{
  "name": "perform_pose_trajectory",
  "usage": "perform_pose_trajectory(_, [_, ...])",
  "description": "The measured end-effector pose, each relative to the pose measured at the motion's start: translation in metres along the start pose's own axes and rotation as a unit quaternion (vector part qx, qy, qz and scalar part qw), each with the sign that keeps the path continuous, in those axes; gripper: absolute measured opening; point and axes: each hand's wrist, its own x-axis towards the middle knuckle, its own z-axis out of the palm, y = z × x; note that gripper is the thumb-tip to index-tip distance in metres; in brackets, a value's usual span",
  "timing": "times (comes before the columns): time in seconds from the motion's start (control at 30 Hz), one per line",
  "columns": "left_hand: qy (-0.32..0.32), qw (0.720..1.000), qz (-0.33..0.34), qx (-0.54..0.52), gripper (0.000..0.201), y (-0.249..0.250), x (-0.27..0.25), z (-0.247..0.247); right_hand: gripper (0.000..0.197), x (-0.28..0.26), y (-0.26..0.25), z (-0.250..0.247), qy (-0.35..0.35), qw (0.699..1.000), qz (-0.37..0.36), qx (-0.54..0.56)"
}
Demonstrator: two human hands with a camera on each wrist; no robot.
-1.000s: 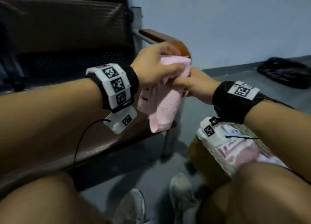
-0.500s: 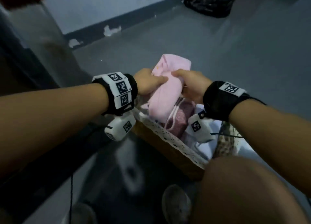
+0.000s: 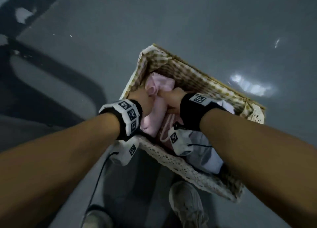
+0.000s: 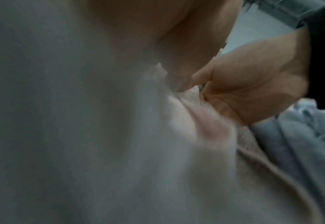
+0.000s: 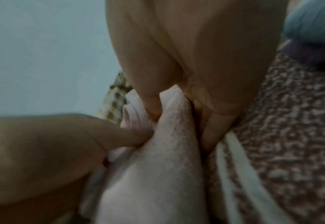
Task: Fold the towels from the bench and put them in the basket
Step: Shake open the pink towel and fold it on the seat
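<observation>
A folded light pink towel [image 3: 158, 83] is down inside the wicker basket [image 3: 171, 161], at its left end against the checked lining [image 3: 188, 77]. My left hand [image 3: 145, 97] grips the towel's left side and my right hand [image 3: 169, 95] pinches its right side. In the right wrist view my thumb and fingers [image 5: 211, 121] clamp a fold of the pink towel [image 5: 157, 166], with the left hand [image 5: 42, 151] beside it. The left wrist view is blurred, filled by the pink towel [image 4: 205, 121] with the right hand [image 4: 253, 84] on it.
A mauve towel [image 3: 167, 130] and a pale blue-grey towel [image 3: 205, 157] lie in the basket to the right. The basket stands on the grey floor [image 3: 205, 22]. My shoes [image 3: 188, 207] are just in front of it. Dark bench legs [image 3: 51, 70] run along the left.
Both hands carried the pink towel from beside the bench armrest over to the basket and lowered it inside. The head view swung down and right onto the basket.
</observation>
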Motion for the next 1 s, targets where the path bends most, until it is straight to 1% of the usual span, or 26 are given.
perform_pose_trajectory(0.07, [-0.009,1.0,0.01,0.001,0.039,0.004,-0.008,-0.014,0.027,-0.012,0.0,-0.007,0.001,1.0,-0.017,0.025])
perform_pose_trajectory(0.13, [-0.016,0.999,0.025,-0.012,0.041,0.011,-0.018,-0.039,0.026,-0.032,0.002,-0.029,-0.005,0.997,-0.032,0.064])
perform_pose_trajectory(0.17, [-0.003,0.999,0.019,-0.035,0.044,0.016,-0.022,-0.056,0.021,-0.045,0.004,-0.045,-0.007,0.994,-0.05,0.099])
perform_pose_trajectory(0.2, [0.029,0.998,0.013,-0.054,0.043,0.021,-0.024,-0.071,0.016,-0.06,0.006,-0.065,0.007,0.988,-0.071,0.134])
perform_pose_trajectory(0.23, [0.072,0.996,0.013,-0.058,0.04,0.027,-0.023,-0.085,0.017,-0.073,0.011,-0.09,0.045,0.981,-0.097,0.161])
perform_pose_trajectory(0.27, [0.115,0.991,0.017,-0.062,0.035,0.034,-0.017,-0.096,0.018,-0.082,0.017,-0.116,0.107,0.974,-0.121,0.159])
perform_pose_trajectory(0.3, [0.148,0.986,0.02,-0.069,0.032,0.04,-0.008,-0.104,0.017,-0.088,0.025,-0.143,0.184,0.966,-0.136,0.119])
perform_pose_trajectory(0.33, [0.163,0.983,0.021,-0.082,0.032,0.047,0.004,-0.109,0.017,-0.09,0.035,-0.168,0.264,0.954,-0.135,0.047])
perform_pose_trajectory(0.37, [0.158,0.983,0.016,-0.093,0.033,0.052,0.017,-0.111,0.019,-0.089,0.046,-0.191,0.327,0.938,-0.115,-0.027])
perform_pose_trajectory(0.4, [0.137,0.986,0.008,-0.098,0.035,0.055,0.03,-0.112,0.024,-0.088,0.059,-0.209,0.362,0.924,-0.083,-0.086])
perform_pose_trajectory(0.43, [0.101,0.991,-0.002,-0.092,0.038,0.057,0.043,-0.108,0.031,-0.083,0.072,-0.223,0.358,0.925,-0.041,-0.121])
perform_pose_trajectory(0.47, [0.057,0.996,-0.008,-0.074,0.04,0.059,0.057,-0.102,0.039,-0.077,0.086,-0.234,0.324,0.936,0.002,-0.141])
perform_pose_trajectory(0.5, [0.016,0.998,-0.017,-0.051,0.04,0.054,0.067,-0.098,0.047,-0.072,0.096,-0.235,0.272,0.951,0.044,-0.141])
perform_pose_trajectory(0.53, [-0.004,0.999,-0.029,-0.033,0.041,0.051,0.076,-0.091,0.053,-0.067,0.104,-0.236,0.221,0.965,0.078,-0.117])
perform_pose_trajectory(0.57, [-0.011,0.999,-0.039,-0.011,0.041,0.048,0.084,-0.085,0.055,-0.064,0.109,-0.233,0.185,0.976,0.096,-0.068])
perform_pose_trajectory(0.6, [-0.008,0.999,-0.043,0.004,0.041,0.048,0.088,-0.081,0.05,-0.061,0.113,-0.231,0.172,0.98,0.097,-0.003])
perform_pose_trajectory(0.63, [0.008,0.999,-0.048,-0.004,0.04,0.049,0.09,-0.08,0.04,-0.058,0.115,-0.229,0.174,0.979,0.083,0.066])
perform_pose_trajectory(0.67, [0.024,0.998,-0.054,-0.015,0.04,0.051,0.092,-0.078,0.03,-0.056,0.115,-0.229,0.183,0.971,0.067,0.139])
perform_pose_trajectory(0.73, [0.027,0.997,-0.054,-0.047,0.039,0.056,0.091,-0.083,0.015,-0.057,0.11,-0.231,0.196,0.947,0.049,0.25])
perform_pose_trajectory(0.8, [0.066,0.991,-0.041,-0.107,0.03,0.062,0.091,-0.086,0.008,-0.062,0.102,-0.234,0.193,0.939,0.044,0.281])
perform_pose_trajectory(0.83, [0.091,0.984,-0.04,-0.148,0.022,0.062,0.091,-0.086,0.007,-0.065,0.098,-0.236,0.186,0.943,0.046,0.271])
perform_pose_trajectory(0.87, [0.107,0.973,-0.053,-0.197,0.012,0.065,0.086,-0.087,0.005,-0.069,0.093,-0.236,0.178,0.948,0.049,0.259])
perform_pose_trajectory(0.9, [0.115,0.963,-0.066,-0.234,0.015,0.065,0.082,-0.088,0.01,-0.074,0.087,-0.236,0.172,0.951,0.052,0.251])
perform_pose_trajectory(0.93, [0.103,0.958,-0.072,-0.256,0.022,0.063,0.078,-0.091,0.018,-0.08,0.081,-0.235,0.169,0.95,0.056,0.255])
perform_pose_trajectory(0.97, [0.084,0.957,-0.064,-0.27,0.024,0.061,0.075,-0.094,0.022,-0.087,0.072,-0.235,0.171,0.942,0.056,0.285])
perform_pose_trajectory(1.0, [0.055,0.956,-0.059,-0.283,0.02,0.064,0.068,-0.099,0.021,-0.095,0.064,-0.236,0.176,0.924,0.054,0.334])
